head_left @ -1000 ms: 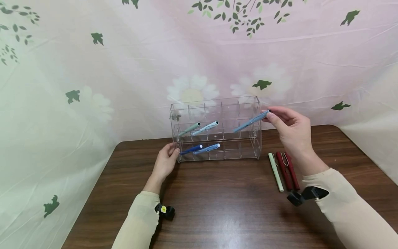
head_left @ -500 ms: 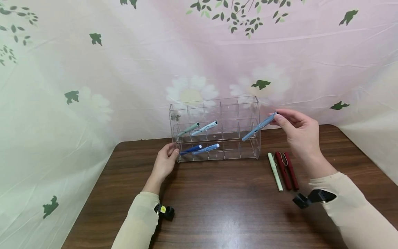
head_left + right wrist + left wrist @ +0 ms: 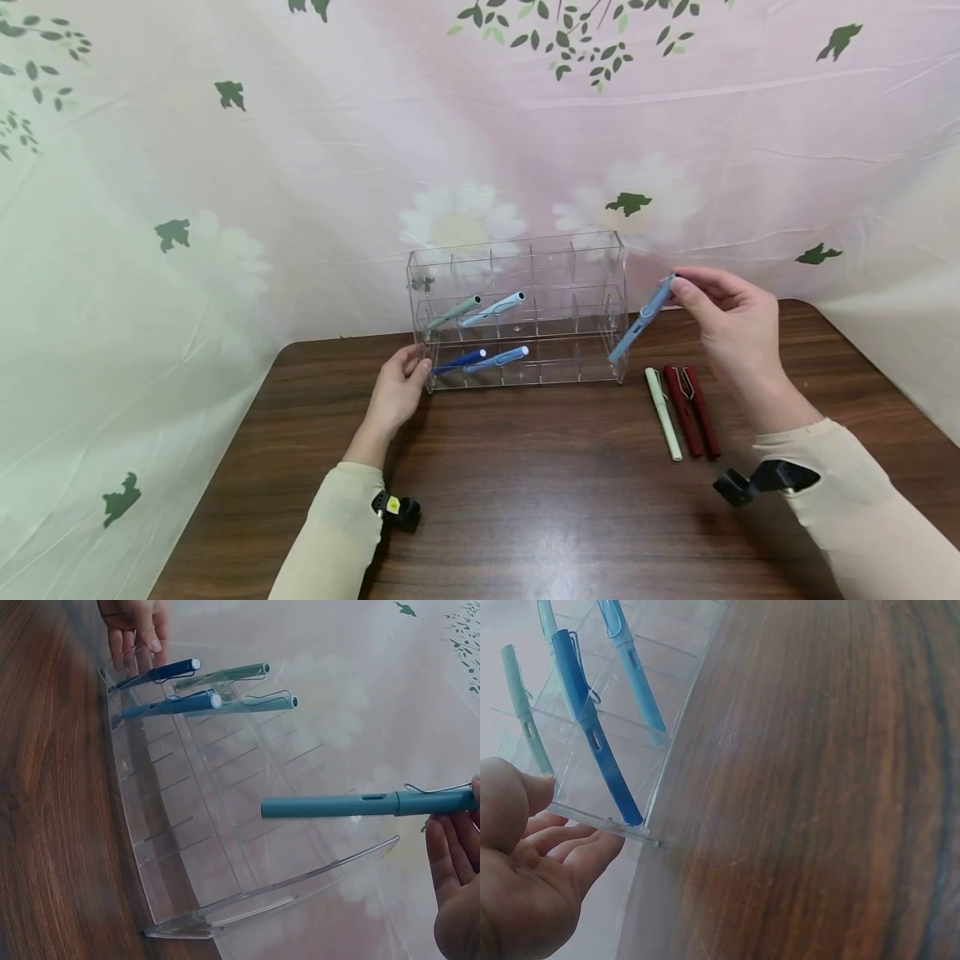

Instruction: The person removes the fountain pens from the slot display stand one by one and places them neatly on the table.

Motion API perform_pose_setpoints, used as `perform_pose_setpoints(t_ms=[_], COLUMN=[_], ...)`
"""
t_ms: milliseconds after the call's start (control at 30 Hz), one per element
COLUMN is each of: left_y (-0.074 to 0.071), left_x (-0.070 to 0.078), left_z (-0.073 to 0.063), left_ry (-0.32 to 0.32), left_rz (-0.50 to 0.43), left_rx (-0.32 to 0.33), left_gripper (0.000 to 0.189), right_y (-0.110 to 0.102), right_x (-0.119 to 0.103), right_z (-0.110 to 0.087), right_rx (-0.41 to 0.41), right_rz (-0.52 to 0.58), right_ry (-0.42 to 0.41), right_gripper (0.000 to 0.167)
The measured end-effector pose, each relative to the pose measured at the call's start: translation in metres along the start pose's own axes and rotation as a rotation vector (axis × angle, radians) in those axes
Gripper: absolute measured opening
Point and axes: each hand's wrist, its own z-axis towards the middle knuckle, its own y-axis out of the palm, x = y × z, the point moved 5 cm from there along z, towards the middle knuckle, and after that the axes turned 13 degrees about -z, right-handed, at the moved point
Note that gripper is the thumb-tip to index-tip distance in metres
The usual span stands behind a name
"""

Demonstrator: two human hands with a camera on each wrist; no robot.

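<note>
My right hand (image 3: pixel 738 333) pinches a grey-blue pen (image 3: pixel 642 319) by its capped, clipped end, beside the right side of a clear acrylic pen rack (image 3: pixel 558 383). The pen slants down to the left, and in the right wrist view its barrel (image 3: pixel 322 806) overlaps the rack. My left hand (image 3: pixel 397 390) holds the rack's left end, thumb on one face and fingers behind the panel. Inside the rack's left part lie a dark blue pen (image 3: pixel 461 361), a mid-blue pen (image 3: pixel 501 359), a green pen (image 3: pixel 457 311) and a pale blue pen (image 3: pixel 495 309).
On the brown wooden table (image 3: pixel 525 475), right of the rack, lie a pale green pen (image 3: pixel 663 414) and two dark red pens (image 3: pixel 682 412) (image 3: pixel 702 412) side by side. A flowered cloth (image 3: pixel 337 208) hangs behind the rack and along the sides.
My right hand has moved right and slightly down, drawing the grey-blue pen from in front of the rack's right compartments to its right side, tilting it steeper. The left hand stays put.
</note>
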Motion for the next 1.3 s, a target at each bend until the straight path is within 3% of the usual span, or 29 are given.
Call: perform_pose_setpoints(t_ms=[333, 733, 1133, 1300], left_y=[-0.001, -0.001, -0.001, -0.001], left_x=[-0.003, -0.002, -0.001, -0.001], left_z=[0.002, 0.002, 0.002, 0.002], left_ry=[-0.008, -0.002, -0.002, -0.004], left_rz=[0.004, 0.020, 0.023, 0.022], left_rx=[-0.005, -0.002, -0.006, -0.008], left_gripper=[0.045, 0.044, 0.046, 0.046], right_y=[-0.010, -0.029, -0.051, -0.060], right_x=[0.005, 0.021, 0.039, 0.044], right_z=[-0.003, -0.007, -0.015, -0.020], right_rx=[0.064, 0.076, 0.024, 0.005], right_rz=[-0.069, -0.176, -0.400, -0.548], right_ry=[0.023, 0.138, 0.272, 0.317], right_gripper=[0.026, 0.023, 0.027, 0.036])
